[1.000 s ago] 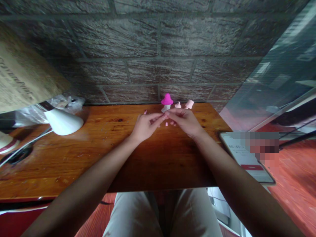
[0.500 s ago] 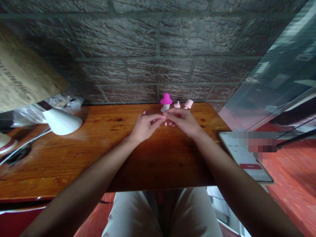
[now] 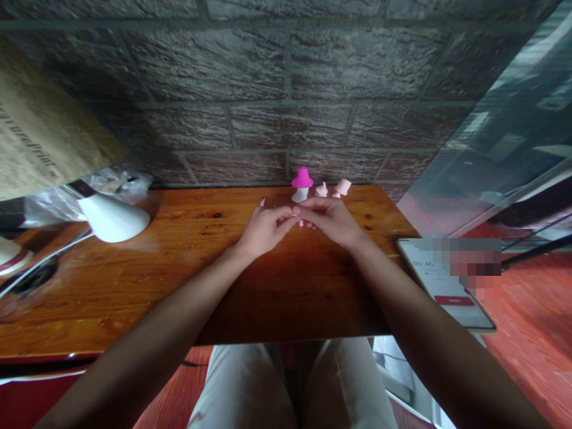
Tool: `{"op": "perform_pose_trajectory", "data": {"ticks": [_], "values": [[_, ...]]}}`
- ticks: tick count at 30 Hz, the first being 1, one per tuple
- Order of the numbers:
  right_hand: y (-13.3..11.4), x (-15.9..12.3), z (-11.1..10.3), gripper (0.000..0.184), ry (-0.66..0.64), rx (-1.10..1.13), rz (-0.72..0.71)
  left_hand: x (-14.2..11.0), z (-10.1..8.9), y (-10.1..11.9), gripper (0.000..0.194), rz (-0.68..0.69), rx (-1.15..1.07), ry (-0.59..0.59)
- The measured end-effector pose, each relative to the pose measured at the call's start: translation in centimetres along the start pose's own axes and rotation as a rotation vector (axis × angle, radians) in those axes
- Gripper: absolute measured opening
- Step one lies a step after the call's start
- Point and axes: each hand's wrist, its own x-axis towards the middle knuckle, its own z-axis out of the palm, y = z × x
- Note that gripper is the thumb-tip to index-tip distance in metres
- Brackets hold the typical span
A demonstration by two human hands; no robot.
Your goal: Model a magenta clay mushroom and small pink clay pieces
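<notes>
Above the wooden table, my left hand and my right hand meet fingertip to fingertip. Both pinch a small pink piece of what looks like modelling clay, mostly covered by the fingers. Another pink bit shows just under the fingertips; whether it is held I cannot tell. Behind the hands stands a clay mushroom with a magenta cap and a whitish stem. Pale pink lumps lie to its right, and a thin pink sliver shows just beyond my left hand.
On the left are a lamp with a white base and printed shade, a crumpled plastic bag, a cup and a cable. A phone lies at the right edge. A brick wall closes the back.
The fingertips have closed in further over the pink piece, so less of it shows. The hands stay in nearly the same place, and the view has shifted slightly.
</notes>
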Motion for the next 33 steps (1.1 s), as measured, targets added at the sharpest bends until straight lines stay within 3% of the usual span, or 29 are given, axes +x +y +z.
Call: {"op": "perform_pose_trajectory", "data": {"ticks": [5,13,26,33], "values": [[-0.1,-0.1,-0.1,0.045,-0.007,-0.009,0.035,0.0,-0.1,0.1,0.020,0.008,0.065,-0.043],[0.7,0.3,-0.4,0.048,0.000,-0.085,-0.012,-0.2,0.2,-0.1,0.019,0.014,0.065,0.005],[1.7,0.4,0.1,0.043,0.059,-0.110,-0.085,0.0,0.3,0.0,0.019,-0.089,0.067,0.094],[2.2,0.3,0.1,0.039,0.049,-0.156,-0.101,0.0,0.5,-0.4,0.016,-0.053,0.060,0.030]]}}
